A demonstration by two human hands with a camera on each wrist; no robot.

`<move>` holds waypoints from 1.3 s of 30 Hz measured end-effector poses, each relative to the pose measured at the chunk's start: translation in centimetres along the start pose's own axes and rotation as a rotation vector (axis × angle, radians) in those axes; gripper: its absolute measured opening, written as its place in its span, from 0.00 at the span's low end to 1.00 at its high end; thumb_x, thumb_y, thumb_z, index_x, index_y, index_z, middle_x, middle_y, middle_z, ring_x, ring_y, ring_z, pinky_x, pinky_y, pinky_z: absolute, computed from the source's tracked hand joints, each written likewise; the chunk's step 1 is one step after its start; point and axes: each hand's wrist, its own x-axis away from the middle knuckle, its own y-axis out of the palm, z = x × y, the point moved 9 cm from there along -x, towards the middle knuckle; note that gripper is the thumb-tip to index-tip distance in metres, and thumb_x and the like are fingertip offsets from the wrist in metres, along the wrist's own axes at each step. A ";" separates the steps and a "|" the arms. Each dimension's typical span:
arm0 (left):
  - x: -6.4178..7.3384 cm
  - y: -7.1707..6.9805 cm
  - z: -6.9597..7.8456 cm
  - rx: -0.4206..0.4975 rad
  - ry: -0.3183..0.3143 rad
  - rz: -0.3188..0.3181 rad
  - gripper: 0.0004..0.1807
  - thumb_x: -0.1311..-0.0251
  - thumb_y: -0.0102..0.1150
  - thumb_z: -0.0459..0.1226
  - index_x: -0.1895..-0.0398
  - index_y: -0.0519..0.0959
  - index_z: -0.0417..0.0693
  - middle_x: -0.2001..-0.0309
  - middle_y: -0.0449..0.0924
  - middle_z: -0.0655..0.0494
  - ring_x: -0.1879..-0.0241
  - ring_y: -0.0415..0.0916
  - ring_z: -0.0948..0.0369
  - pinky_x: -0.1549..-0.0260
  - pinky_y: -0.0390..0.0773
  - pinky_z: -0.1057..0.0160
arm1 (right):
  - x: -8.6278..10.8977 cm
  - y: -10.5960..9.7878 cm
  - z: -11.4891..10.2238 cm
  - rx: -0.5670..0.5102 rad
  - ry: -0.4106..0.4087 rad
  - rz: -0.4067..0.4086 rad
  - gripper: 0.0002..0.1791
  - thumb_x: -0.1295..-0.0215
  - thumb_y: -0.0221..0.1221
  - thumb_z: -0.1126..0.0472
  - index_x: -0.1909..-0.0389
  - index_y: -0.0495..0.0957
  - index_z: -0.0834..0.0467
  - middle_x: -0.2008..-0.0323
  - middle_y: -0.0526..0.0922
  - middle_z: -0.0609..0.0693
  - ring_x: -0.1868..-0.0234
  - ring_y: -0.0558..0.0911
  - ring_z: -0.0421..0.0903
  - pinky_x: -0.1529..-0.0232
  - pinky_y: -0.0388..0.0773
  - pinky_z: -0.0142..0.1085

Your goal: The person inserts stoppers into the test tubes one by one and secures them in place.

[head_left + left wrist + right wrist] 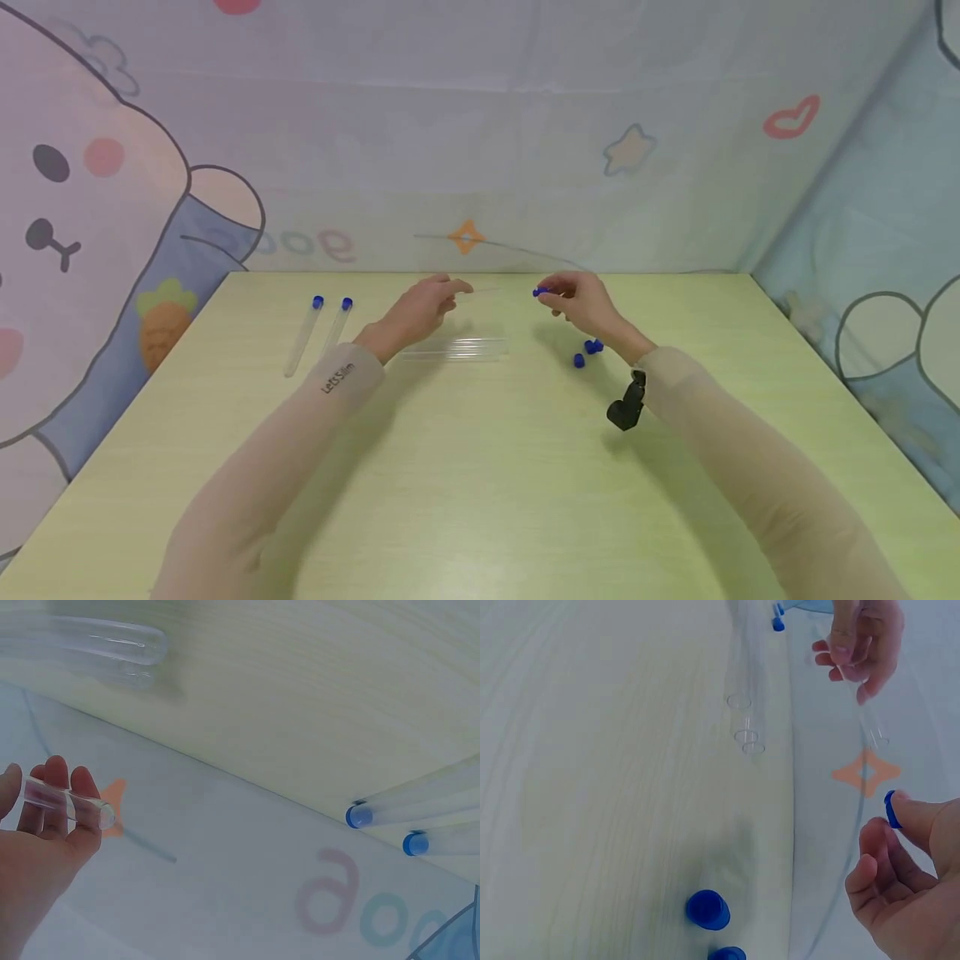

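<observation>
Yellow-green and faintly grained, the table (480, 483) spreads beneath both hands. Towards its far side, the left hand (423, 308) and right hand (585, 300) curve their fingers inward. Slender and transparent, a tube (90, 812) sits in the left's grip, open mouth facing right. More clear tubes (453, 350) lie bunched mid-table; two capped tubes (303, 337) lie left. The right pinches a solid-blue cap (892, 810), apart from the tube; three loose caps (579, 361) rest nearer.
</observation>
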 end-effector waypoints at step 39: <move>-1.2 1.1 2.0 0.158 0.006 -0.035 0.18 0.32 0.49 0.27 0.41 0.75 0.41 0.46 0.81 0.43 0.52 0.80 0.52 0.48 0.77 0.55 | -0.3 1.4 -0.3 -0.242 0.025 0.007 0.13 0.30 0.55 0.62 0.52 0.79 0.67 0.56 0.82 0.68 0.73 0.79 0.42 0.71 0.77 0.31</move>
